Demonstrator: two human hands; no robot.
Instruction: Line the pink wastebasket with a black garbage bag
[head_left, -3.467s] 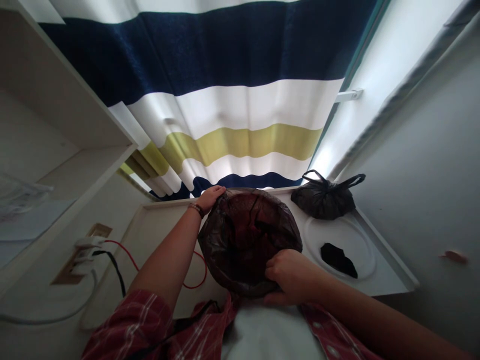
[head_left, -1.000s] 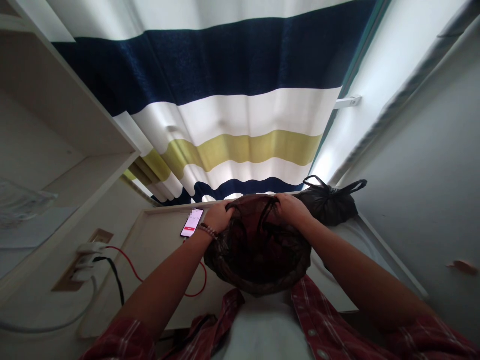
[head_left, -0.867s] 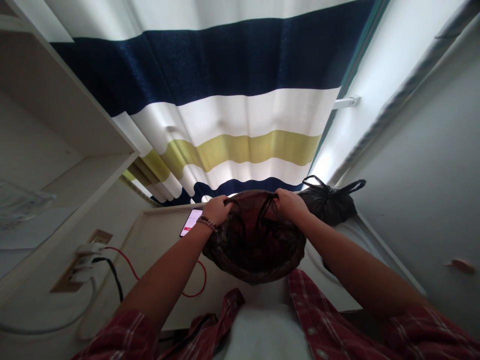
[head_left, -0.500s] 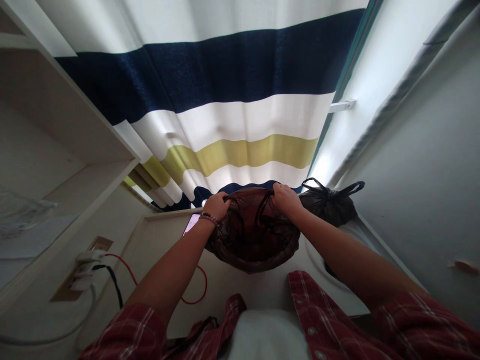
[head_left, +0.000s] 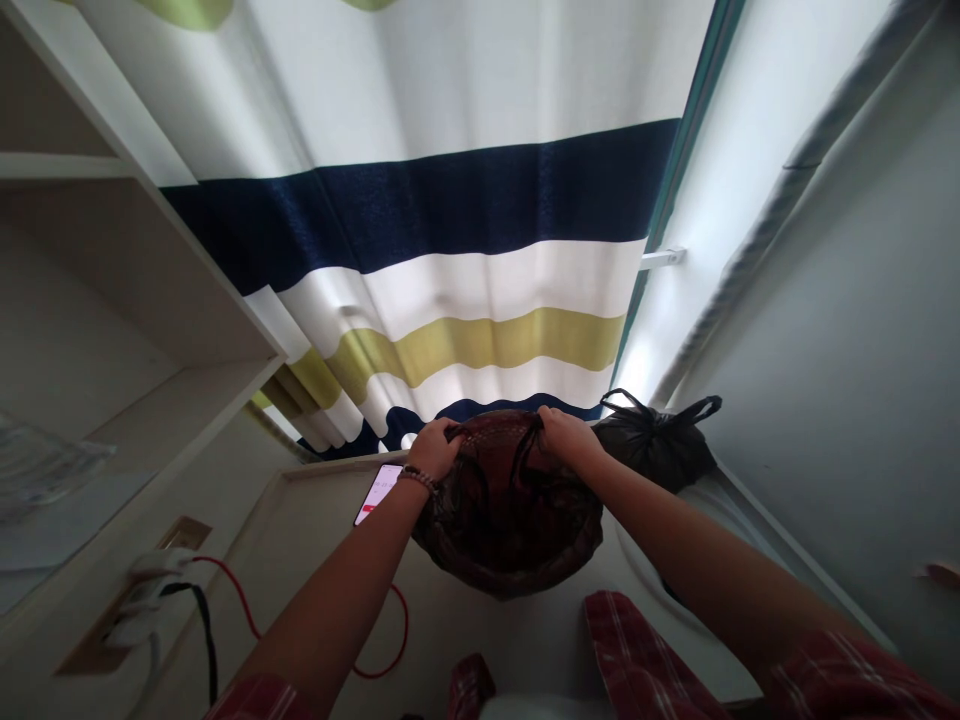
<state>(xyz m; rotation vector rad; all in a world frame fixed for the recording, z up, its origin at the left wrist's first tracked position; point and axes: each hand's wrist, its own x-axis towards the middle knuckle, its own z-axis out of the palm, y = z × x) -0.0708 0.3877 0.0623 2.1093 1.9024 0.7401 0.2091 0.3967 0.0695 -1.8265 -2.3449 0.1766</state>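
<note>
Between my hands is a basket-like bin with a reddish inner wall, lined with a dark, thin plastic garbage bag (head_left: 510, 575). My left hand (head_left: 436, 450) is closed on the bag's edge at the far left of the rim. On the far right of the rim, my right hand (head_left: 562, 437) pinches the same bag, with dark bunched plastic showing by its fingers. The bag drapes over the near rim, and the bin's bottom is too dark to make out. Just right of my right hand sits a tied black garbage bag (head_left: 656, 445) with two loops standing up.
A lit phone (head_left: 377, 493) lies left of the bin beside my left wrist. Plugs and cables hang from a wall socket (head_left: 127, 600) at lower left, near a red cable (head_left: 406, 620). White shelves (head_left: 217, 290) rise at left; a striped curtain (head_left: 480, 200) hangs ahead.
The whole view has tilted upward, so the bin, hands and curtain sit lower in the picture. Both hands keep their hold on the bag's rim.
</note>
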